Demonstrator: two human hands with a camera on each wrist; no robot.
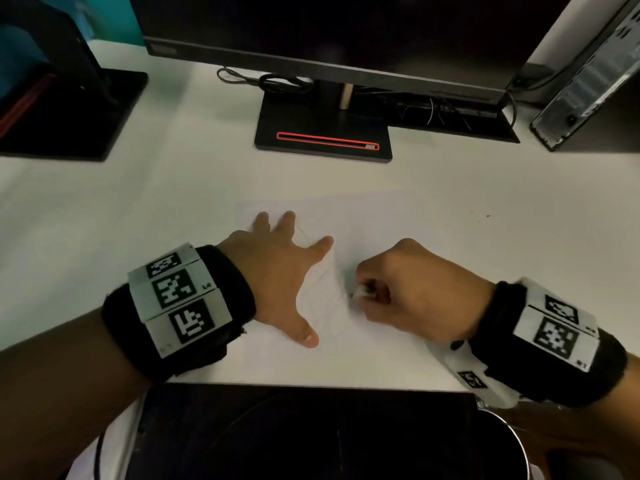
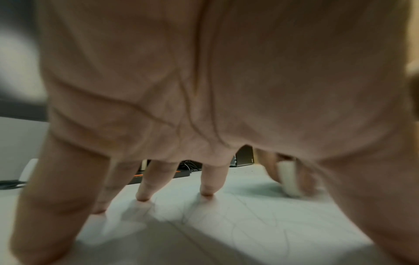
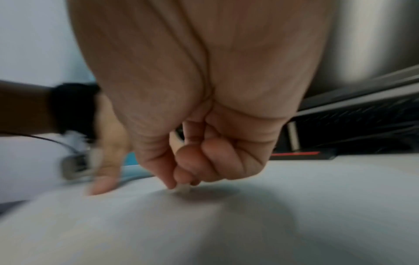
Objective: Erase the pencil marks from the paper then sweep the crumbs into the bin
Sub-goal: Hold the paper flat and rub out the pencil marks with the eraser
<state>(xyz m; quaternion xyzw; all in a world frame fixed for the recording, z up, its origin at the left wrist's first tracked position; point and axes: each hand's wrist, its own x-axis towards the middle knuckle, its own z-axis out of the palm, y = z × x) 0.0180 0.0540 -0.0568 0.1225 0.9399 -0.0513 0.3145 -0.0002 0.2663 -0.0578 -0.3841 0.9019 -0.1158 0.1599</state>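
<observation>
So our left hand (image 1: 277,271) lies spread flat on the paper (image 1: 381,220) to keep it from sliding, while our right hand (image 1: 412,285) pinches the eraser (image 1: 363,292) against the pencil marks (image 1: 325,299)

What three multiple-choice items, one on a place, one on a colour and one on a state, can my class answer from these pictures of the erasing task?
1. Where does the left hand rest?
A. on the paper
B. on the monitor stand
C. in the air

2. What colour is the eraser?
A. pink
B. white
C. black

3. How is the right hand?
A. flat and spread
B. idle beside the paper
C. curled round the eraser

Answers:
1 A, its spread fingertips press the sheet.
2 B, a white block shows in the left wrist view.
3 C, its fingers curl round the eraser on the sheet.
</observation>
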